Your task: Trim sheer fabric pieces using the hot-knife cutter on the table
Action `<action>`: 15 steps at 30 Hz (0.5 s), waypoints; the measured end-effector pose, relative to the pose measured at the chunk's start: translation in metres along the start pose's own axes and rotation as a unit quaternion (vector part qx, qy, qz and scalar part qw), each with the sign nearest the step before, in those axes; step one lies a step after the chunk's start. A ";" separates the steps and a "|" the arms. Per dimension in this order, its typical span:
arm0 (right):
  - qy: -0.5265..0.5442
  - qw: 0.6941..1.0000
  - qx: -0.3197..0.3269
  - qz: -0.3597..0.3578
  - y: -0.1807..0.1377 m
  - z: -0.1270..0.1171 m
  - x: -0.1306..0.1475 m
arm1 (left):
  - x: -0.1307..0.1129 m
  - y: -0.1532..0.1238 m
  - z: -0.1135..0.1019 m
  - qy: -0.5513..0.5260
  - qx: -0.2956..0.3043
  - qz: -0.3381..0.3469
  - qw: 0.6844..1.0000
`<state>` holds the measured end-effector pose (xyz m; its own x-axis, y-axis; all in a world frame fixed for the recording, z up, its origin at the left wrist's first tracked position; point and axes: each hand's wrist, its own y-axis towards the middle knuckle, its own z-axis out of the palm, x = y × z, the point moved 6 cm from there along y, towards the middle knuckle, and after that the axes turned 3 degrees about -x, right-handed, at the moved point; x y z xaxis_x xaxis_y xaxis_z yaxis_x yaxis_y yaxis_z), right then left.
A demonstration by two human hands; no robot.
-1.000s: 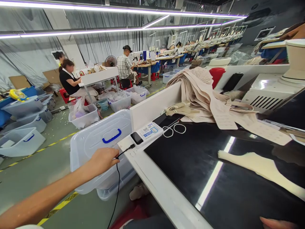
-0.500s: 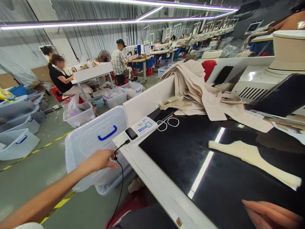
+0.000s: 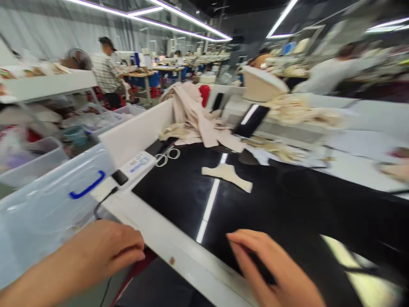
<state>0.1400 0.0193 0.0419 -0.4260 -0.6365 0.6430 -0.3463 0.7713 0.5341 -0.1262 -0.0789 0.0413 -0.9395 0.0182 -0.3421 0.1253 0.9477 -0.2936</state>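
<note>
Below, the left hand is held with fingers curled beside the white edge of the counter; whether the black cable is gripped cannot be told. The cable is led up to a white device on that edge. The right hand is laid flat and empty on the counter.

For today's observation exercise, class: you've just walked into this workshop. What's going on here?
A person is at a black-topped worktable. Their left hand is curled at its white near edge, beside a black cable running to a white device; whether it grips anything is unclear. Their right hand lies open on the black surface. A cream fabric piece, scissors and heaped beige cloth lie farther off, untouched.
</note>
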 end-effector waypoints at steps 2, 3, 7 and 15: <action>0.008 1.000 0.026 -0.011 -0.007 -0.005 0.020 | -0.033 0.017 0.015 0.020 -0.001 0.112 0.993; 0.008 0.999 0.040 -0.011 -0.011 -0.009 0.024 | -0.050 0.027 0.023 0.038 -0.002 0.156 0.987; -0.049 0.998 0.046 0.018 -0.038 -0.042 0.020 | -0.124 0.058 0.042 0.137 -0.027 0.325 0.935; -0.225 0.943 -0.112 0.219 -0.101 -0.148 -0.042 | -0.222 0.095 0.054 0.156 0.008 0.508 0.847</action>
<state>0.3166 -0.0326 0.0429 -0.8165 -0.1512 0.5572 0.1095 0.9070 0.4066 0.1116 -0.0097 0.0412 -0.3825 0.9073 -0.1745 0.9216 0.3881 -0.0017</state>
